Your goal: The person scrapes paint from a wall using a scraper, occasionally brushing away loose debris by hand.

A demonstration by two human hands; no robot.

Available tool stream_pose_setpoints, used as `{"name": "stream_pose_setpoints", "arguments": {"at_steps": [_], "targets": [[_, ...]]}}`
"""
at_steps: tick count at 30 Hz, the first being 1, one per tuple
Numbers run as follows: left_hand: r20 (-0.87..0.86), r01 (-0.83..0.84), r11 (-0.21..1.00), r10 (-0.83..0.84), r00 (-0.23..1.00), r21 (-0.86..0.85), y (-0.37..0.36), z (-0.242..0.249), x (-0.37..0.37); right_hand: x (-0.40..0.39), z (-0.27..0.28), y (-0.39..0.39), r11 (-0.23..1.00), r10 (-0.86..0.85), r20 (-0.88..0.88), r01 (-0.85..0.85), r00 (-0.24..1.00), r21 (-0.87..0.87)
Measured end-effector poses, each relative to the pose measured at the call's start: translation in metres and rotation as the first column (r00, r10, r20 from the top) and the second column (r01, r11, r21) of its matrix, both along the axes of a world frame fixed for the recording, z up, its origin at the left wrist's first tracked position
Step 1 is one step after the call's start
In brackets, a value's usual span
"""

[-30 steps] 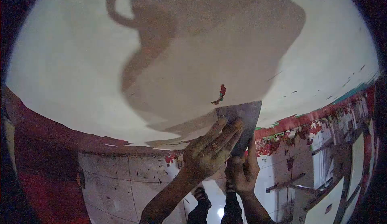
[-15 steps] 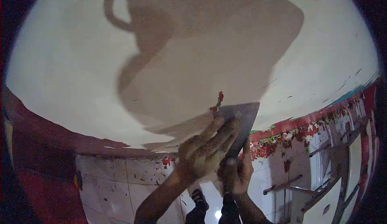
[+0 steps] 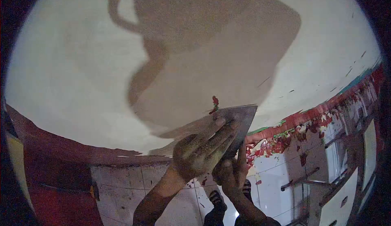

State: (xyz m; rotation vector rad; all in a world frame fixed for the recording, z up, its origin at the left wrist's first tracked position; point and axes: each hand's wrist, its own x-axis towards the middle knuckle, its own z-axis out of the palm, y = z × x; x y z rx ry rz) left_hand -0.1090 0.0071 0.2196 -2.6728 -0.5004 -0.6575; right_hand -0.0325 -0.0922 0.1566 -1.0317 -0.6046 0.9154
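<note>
A wide metal scraper rests with its front edge against the pale wall. My right hand is wrapped round its lower end, where the handle is mostly hidden. My left hand lies over the blade, its fingers stretched out flat on the metal. A curl of red and green paint stands at the blade's upper left corner. My shadow covers much of the wall above the tool.
Red paint borders the wall's lower right, with paint chips scattered on the tiled floor below. A dark red surface lies at the left. Pale panels with dark bars stand at the lower right. My feet are below my hands.
The view has shifted slightly. Both hands and the scraper appear a little further left, and the paint curl at the blade's edge has changed position slightly. My hold on the scraper looks the same.
</note>
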Motion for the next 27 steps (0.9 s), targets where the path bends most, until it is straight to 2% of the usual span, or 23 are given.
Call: {"name": "stream_pose_setpoints", "arguments": {"at_steps": [2,4,6,8,10,11,13,15,16,17,20,21,22,24,27], "targets": [[0.091,-0.002,1.000,0.001,0.996,0.001,0.002,-0.011,0.001,-0.004,-0.005,0.001,0.999,-0.044,0.091,0.047,0.995,-0.022],[0.073,0.007,1.000,-0.006,0.997,-0.009,0.004,0.003,0.005,-0.002,-0.001,0.003,0.998,-0.059,0.125,0.062,0.990,-0.027],[0.051,-0.009,1.000,0.010,0.999,-0.015,0.001,0.003,0.005,0.009,0.007,0.000,0.999,-0.009,0.113,0.014,0.994,-0.047],[0.030,-0.052,0.998,0.051,0.998,0.021,-0.002,0.001,0.005,0.003,-0.014,-0.002,0.998,0.021,0.052,-0.018,0.998,-0.067],[0.095,-0.026,1.000,0.026,0.995,-0.005,0.001,0.000,0.008,0.005,-0.012,0.001,0.998,-0.002,0.135,0.011,0.991,-0.068],[0.127,-0.013,1.000,0.015,0.992,-0.021,0.002,0.000,0.009,0.013,-0.011,0.000,0.997,-0.032,0.249,0.049,0.968,-0.064],[0.119,0.013,0.996,-0.003,0.993,-0.089,0.001,-0.001,0.011,0.015,-0.007,-0.002,0.996,-0.044,0.235,0.061,0.971,-0.065],[0.154,0.029,0.991,-0.008,0.988,-0.134,-0.001,-0.001,0.012,0.010,-0.002,-0.001,0.998,-0.008,-0.020,0.007,1.000,-0.055],[0.190,0.040,0.989,-0.012,0.982,-0.145,-0.002,-0.005,0.012,0.012,0.000,-0.002,0.998,0.050,-0.051,-0.052,0.997,-0.041],[0.229,0.055,0.987,-0.019,0.973,-0.149,-0.001,-0.006,0.013,0.017,0.002,-0.003,0.998,0.033,0.017,-0.032,0.999,-0.052],[0.203,0.102,0.983,-0.070,0.977,-0.151,0.002,-0.001,0.016,0.029,-0.004,-0.012,0.988,0.054,0.222,-0.019,0.974,-0.153],[0.363,0.215,0.822,-0.011,0.932,-0.528,-0.002,-0.011,0.015,0.031,-0.010,-0.014,0.977,0.103,0.293,-0.041,0.951,-0.210],[0.479,0.364,0.515,0.106,0.872,-0.776,-0.006,-0.023,0.015,0.032,-0.011,-0.014,0.975,0.114,0.326,-0.043,0.938,-0.216],[0.517,0.489,0.173,0.211,0.830,-0.855,-0.004,-0.025,0.017,0.034,-0.011,-0.011,0.984,0.098,0.364,-0.035,0.926,-0.177],[0.488,0.442,0.255,0.154,0.859,-0.860,-0.004,-0.018,0.020,0.034,0.007,-0.011,0.985,0.121,0.205,-0.093,0.971,-0.143]]}}
